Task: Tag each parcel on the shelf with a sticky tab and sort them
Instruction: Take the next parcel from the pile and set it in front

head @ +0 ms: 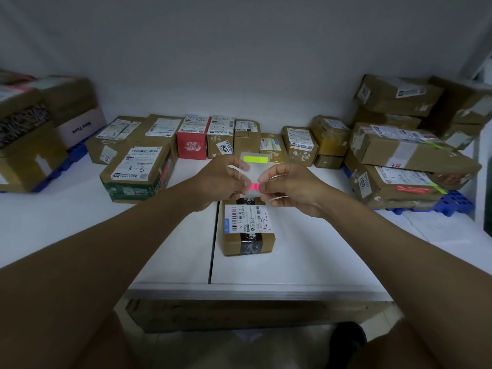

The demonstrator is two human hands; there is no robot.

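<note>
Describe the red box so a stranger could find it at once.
Look along the white shelf to the row of parcels against the back wall. The red box stands upright left of the middle of that row, behind the person's left hand, with a white label on top. It is the only red one; its neighbours are brown cardboard.

1. Hands: two, a left hand (223, 179) and a right hand (290, 188), meeting at the centre of the view.
2. Clear tab sheet (256, 171): one, carrying one yellow-green tab (255, 159) and one pink tab (254, 186).
3. Parcel with black tape (246, 230): one, alone at 6 o'clock from the hands.
4. Red box (192, 141): one, at 11 o'clock.
5. Blue pallets: two, a left pallet (70, 158) at 9 o'clock and a right pallet (450, 205) at 3 o'clock.
6. Brown parcels in the rear row and side stacks: exact count cannot be told.
</note>
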